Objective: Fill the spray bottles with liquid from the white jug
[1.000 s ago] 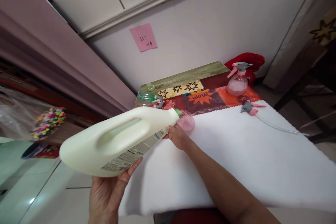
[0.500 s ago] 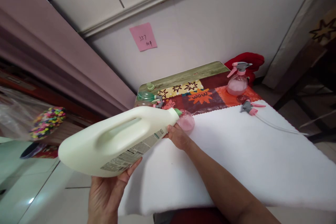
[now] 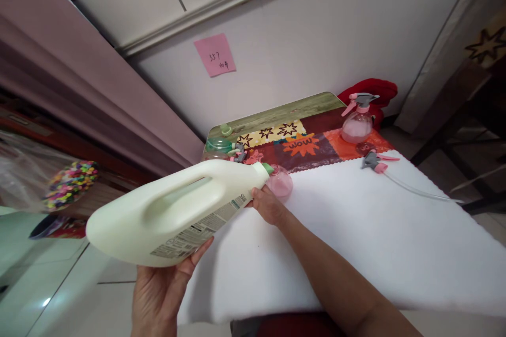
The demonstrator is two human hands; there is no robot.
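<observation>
A large pale green jug (image 3: pixel 169 210) lies tilted, its green spout over the mouth of a round pink bottle (image 3: pixel 280 183) on the white cloth. My left hand (image 3: pixel 166 284) supports the jug's wide end from below, palm up, partly hidden by it. Near the spout, my right hand (image 3: pixel 266 204) grips the jug's neck from the underside. Pinkish liquid shows in the round bottle, whose top is partly hidden by the spout. A grey and pink spray head (image 3: pixel 375 162) with a clear tube lies on the cloth to the right.
A pink spray bottle (image 3: pixel 357 125) stands at the back right. Green and pink spray bottles lie at the back left, near a small green cap (image 3: pixel 226 129). The white cloth (image 3: pixel 356 242) covers the table's front. A pink note (image 3: pixel 215 55) is on the wall.
</observation>
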